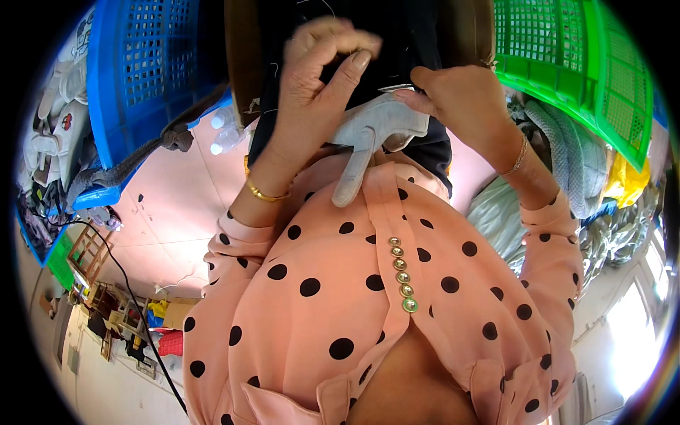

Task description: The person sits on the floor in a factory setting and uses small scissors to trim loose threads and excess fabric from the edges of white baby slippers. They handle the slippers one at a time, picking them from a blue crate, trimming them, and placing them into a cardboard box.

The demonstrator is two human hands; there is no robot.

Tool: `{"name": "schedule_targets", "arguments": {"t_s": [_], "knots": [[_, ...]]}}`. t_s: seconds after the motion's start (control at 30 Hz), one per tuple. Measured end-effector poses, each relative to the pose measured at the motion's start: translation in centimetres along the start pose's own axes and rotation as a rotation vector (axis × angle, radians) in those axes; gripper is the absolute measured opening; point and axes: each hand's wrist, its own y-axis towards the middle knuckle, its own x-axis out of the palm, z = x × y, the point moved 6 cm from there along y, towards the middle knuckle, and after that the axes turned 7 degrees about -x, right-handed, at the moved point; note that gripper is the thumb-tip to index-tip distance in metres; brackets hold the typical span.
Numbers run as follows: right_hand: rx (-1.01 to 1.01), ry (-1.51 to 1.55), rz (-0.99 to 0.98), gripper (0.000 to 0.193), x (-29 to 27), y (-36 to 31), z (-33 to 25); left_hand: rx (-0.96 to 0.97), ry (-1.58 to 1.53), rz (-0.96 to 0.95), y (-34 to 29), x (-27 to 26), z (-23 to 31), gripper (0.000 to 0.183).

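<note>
A pale grey-white work glove (pixel 379 122) lies over my lap, its thumb part hanging down toward my shirt front. My right hand (pixel 464 95) is closed at the glove's upper right edge, with the thumb pressed on the fabric. My left hand (pixel 326 64) is held above and left of the glove, apart from it. Its fingers are curled and the thumb tip meets the index finger in a pinch. The fingertips are slightly blurred, and anything between them is too small to make out. Dark cloth (pixel 283 134) with bits of loose white thread covers my lap.
A blue plastic basket (pixel 106 92) stands at the left, with a pile of gloves (pixel 64 127) beyond it. On the right is a green basket (pixel 602 92) above heaped grey gloves (pixel 503 212). Clear bottles (pixel 227 131) stand on the pink floor (pixel 166 219). A black cable (pixel 127 290) runs at lower left.
</note>
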Motion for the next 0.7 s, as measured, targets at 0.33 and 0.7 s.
{"name": "schedule_targets", "arguments": {"t_s": [0.33, 0.7], "knots": [[0.211, 0.202, 0.294, 0.05, 2.7, -0.9, 1.6, 0.003, 0.609, -0.377, -5.2, -0.8, 0.7, 0.06], [0.202, 0.564, 0.356, 0.043, 0.8, -2.4, 1.4, 0.101, 0.362, -0.232, -5.8, 1.1, -0.5, 0.036]]}}
